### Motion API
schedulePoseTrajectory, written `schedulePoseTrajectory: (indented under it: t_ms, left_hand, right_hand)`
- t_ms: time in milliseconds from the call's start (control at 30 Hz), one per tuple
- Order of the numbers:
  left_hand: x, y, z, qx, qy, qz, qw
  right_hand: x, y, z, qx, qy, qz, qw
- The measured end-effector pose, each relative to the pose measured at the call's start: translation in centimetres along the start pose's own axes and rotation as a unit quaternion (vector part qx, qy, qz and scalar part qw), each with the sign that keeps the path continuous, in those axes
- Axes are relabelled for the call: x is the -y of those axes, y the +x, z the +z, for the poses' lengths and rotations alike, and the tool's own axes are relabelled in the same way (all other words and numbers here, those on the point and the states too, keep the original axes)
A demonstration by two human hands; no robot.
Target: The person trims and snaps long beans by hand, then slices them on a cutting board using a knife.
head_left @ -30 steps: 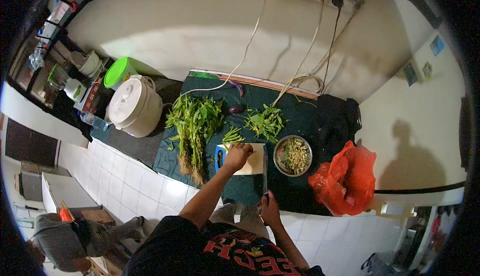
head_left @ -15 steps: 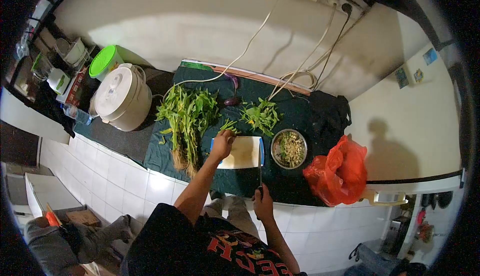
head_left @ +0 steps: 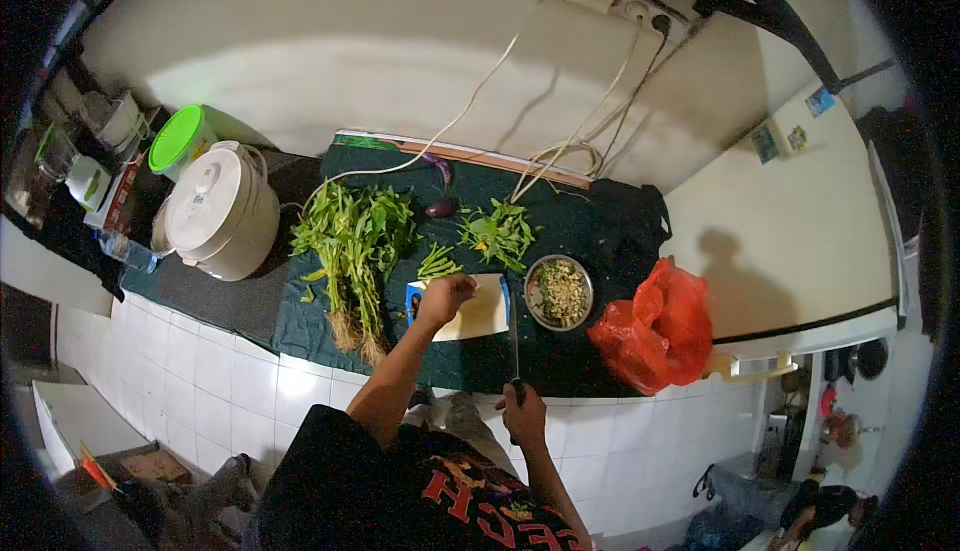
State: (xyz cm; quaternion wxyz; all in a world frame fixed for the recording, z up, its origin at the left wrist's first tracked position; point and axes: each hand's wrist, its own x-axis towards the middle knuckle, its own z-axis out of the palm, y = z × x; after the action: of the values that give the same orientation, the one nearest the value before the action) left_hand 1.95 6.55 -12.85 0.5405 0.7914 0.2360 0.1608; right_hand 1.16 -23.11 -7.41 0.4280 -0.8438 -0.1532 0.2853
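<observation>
My right hand (head_left: 522, 416) grips a kitchen knife (head_left: 515, 351) by its dark handle, with the blade pointing away from me along the cutting board's right edge. Over the left part of the white, blue-edged cutting board (head_left: 485, 319) is my left hand (head_left: 446, 300). Its fingers are bent together, and what they hold, if anything, is too small to make out. Just beyond that hand lie cut green stems (head_left: 437, 263). Picked leaves (head_left: 499, 233) form a pile behind the board. To its right stands a metal bowl (head_left: 587, 301) of chopped pale and green pieces.
A large bunch of leafy greens with roots (head_left: 355, 246) lies left of the board. Two purple eggplants (head_left: 441, 209) rest near the wall. A white rice cooker (head_left: 225, 216) stands at left, a red plastic bag (head_left: 655, 336) at right. Cords (head_left: 560, 166) trail behind.
My left hand has drawn back from the green stems to over the board, leaving the stems uncovered. My right hand still holds the knife beside the board. The whole view has shifted slightly.
</observation>
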Motion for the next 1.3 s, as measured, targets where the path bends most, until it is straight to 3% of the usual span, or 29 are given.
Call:
schedulePoseTrajectory:
  t_ms: [33,100,167,233,333,467,533,600,767,833,900,1033,1133,1300]
  left_hand:
    - [0.4,-0.3,0.7,0.006,-0.004,0.001,1.0]
    - [1.8,-0.7,2.0,0.031,0.135,0.048,0.989]
    - [3.3,-1.5,3.2,0.046,0.12,0.05,0.99]
    - [3.4,-2.1,4.0,-0.019,0.216,0.109,0.97]
    - [3.0,-2.8,4.9,-0.078,0.232,0.102,0.964]
    - [4.0,-3.9,5.0,-0.044,0.266,0.133,0.954]
    - [4.0,-4.4,4.6,-0.03,0.365,0.2,0.909]
    - [3.6,-4.8,4.1,-0.017,0.324,0.176,0.929]
    - [3.3,-3.6,4.8,-0.016,0.222,0.099,0.97]
    - [3.6,-2.8,5.2,0.049,0.194,0.029,0.979]
    - [4.3,-2.5,5.5,0.046,0.196,0.038,0.979]
    - [5.1,-2.3,5.7,0.039,0.217,0.055,0.974]
    - [4.2,-2.7,4.7,0.031,0.252,0.085,0.964]
    - [1.8,-3.3,4.1,0.0,0.249,0.057,0.967]
  right_hand:
    - [1.2,-0.3,-0.6,-0.005,-0.002,0.005,1.0]
    - [2.8,-0.6,-1.4,0.031,-0.044,0.055,0.997]
    - [1.1,-0.4,-0.9,0.012,-0.038,0.045,0.998]
    - [-0.2,0.2,-0.7,-0.006,-0.031,0.035,0.999]
    - [-1.0,0.2,-0.2,0.0,-0.053,-0.004,0.999]
    - [-2.1,1.0,0.9,-0.001,-0.075,0.008,0.997]
    - [-3.1,1.7,1.6,-0.011,-0.099,0.0,0.995]
    - [-3.9,1.9,2.1,-0.033,-0.154,-0.037,0.987]
    - [-2.9,2.6,1.8,-0.012,-0.165,-0.018,0.986]
    - [-2.1,3.2,1.5,0.004,-0.189,-0.011,0.982]
    - [-1.2,3.6,1.3,-0.064,-0.292,-0.1,0.949]
    - [0.7,3.9,0.7,-0.053,-0.309,-0.061,0.948]
    - [0.5,4.8,0.9,-0.031,-0.23,-0.028,0.972]
    - [-1.1,5.8,1.7,-0.021,-0.233,-0.066,0.97]
